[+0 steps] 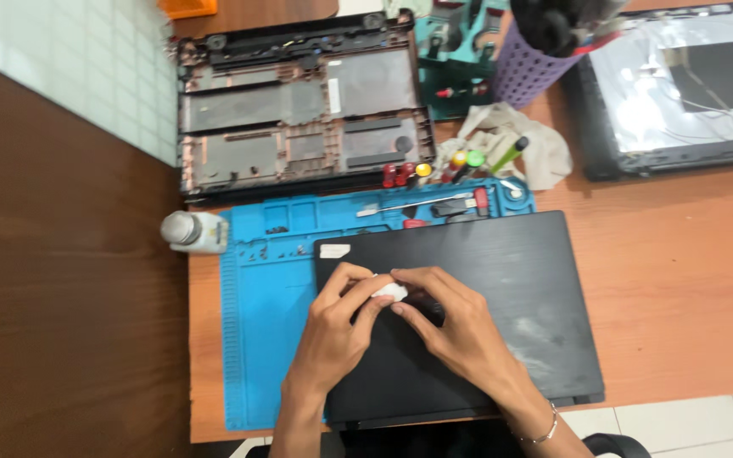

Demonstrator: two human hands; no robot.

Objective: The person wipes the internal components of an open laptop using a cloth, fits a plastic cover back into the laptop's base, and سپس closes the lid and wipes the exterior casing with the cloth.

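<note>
White wad [389, 292] sits pinched between both hands' fingertips on black laptop lid [511, 280].

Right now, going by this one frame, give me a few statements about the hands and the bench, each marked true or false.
1. Both hands, the left hand and the right hand, pinch a small white wad. True.
2. The closed black laptop lies partly on a red mat. False: the mat is blue.
3. A small white bottle lies at the mat's left edge. True.
4. The opened laptop base shell lies nearer the person than the mat. False: it lies beyond it.
5. The right wrist is bare. False: it wears a thin bracelet.
</note>
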